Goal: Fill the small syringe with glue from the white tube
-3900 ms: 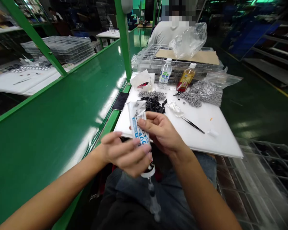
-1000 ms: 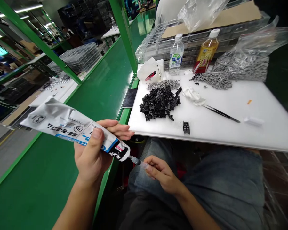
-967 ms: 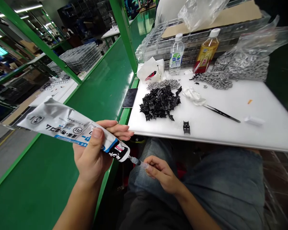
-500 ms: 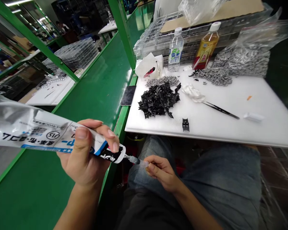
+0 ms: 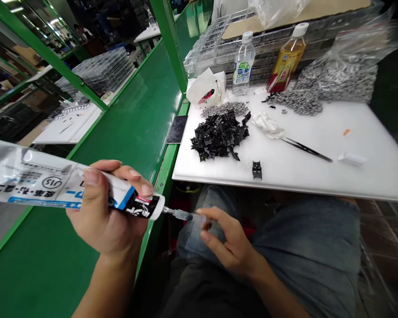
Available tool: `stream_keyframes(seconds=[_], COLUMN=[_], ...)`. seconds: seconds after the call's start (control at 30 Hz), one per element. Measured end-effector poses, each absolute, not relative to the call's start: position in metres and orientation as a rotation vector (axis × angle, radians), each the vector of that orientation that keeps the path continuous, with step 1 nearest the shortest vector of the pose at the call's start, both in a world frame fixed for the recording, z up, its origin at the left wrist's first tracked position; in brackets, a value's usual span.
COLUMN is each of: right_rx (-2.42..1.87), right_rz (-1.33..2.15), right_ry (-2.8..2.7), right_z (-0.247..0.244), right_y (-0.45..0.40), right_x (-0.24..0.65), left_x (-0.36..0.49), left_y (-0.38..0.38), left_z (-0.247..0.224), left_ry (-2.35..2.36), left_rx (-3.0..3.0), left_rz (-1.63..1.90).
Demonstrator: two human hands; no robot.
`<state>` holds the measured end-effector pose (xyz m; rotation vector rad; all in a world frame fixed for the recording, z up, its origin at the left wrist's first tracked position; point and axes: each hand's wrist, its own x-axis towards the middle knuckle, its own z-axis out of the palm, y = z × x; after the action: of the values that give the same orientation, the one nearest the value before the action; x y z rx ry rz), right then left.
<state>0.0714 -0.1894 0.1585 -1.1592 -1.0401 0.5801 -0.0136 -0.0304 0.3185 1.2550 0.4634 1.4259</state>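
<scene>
My left hand (image 5: pixel 109 207) is wrapped round a large white, blue and black glue tube (image 5: pixel 64 183), its nozzle (image 5: pixel 181 214) directed right over my lap. Beyond the grey nozzle is a small translucent cap (image 5: pixel 198 220), blurred by motion. The fingers of my right hand (image 5: pixel 232 245) are curled round that cap's end, the index finger on top and the thumb lower and a little apart. Whether the cap sits fully on the nozzle I cannot tell. One black plastic part (image 5: pixel 257 170) lies by the front edge of the white work board (image 5: pixel 295 176).
On the board are a heap of black parts (image 5: pixel 219 134), small grey pieces (image 5: pixel 225 109), tweezers (image 5: pixel 307 149), crumpled tissue (image 5: pixel 268 125) and two bottles (image 5: pixel 243 66). A bag of grey pieces (image 5: pixel 345 79) stands behind. A phone (image 5: pixel 177 129) lies beside the green conveyor belt (image 5: pixel 129 128).
My left hand and the glue tube have shifted a little left. The thumb of my right hand has dropped away from the cap and its fingers have spread slightly.
</scene>
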Motion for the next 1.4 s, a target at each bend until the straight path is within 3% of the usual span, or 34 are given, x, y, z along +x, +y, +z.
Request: stream_keyframes(seconds=[0.13, 0.37, 1.07, 1.27, 1.4], right_rx=[-1.328, -1.294, -1.397, -1.419, -1.316], right_rz=[0.077, -0.31, -0.321, -0.05, 0.702], right_ry=[-1.043, -1.301, -1.4, -1.305, -1.038], right_z=[0.165, 0.17, 0.165, 0.179, 0.195], right_y=[-0.186, -0.184, -0.196, -0.198, -0.197], right_x=[0.068, 0.076, 0.068, 0.07, 0.076], left_x=[-0.015, -0.018, -0.012, -0.022, -0.024], left_y=[-0.03, -0.019, -0.018, -0.016, -0.024], left_z=[0.318, 0.312, 0.318, 0.312, 0.31], left_ry=[0.641, 0.763, 0.816, 0.691, 0.667], left_rx=[1.17, 0.98, 0.697, 0.924, 0.968], left_rz=[1.441, 1.363, 1.333, 1.376, 1.452])
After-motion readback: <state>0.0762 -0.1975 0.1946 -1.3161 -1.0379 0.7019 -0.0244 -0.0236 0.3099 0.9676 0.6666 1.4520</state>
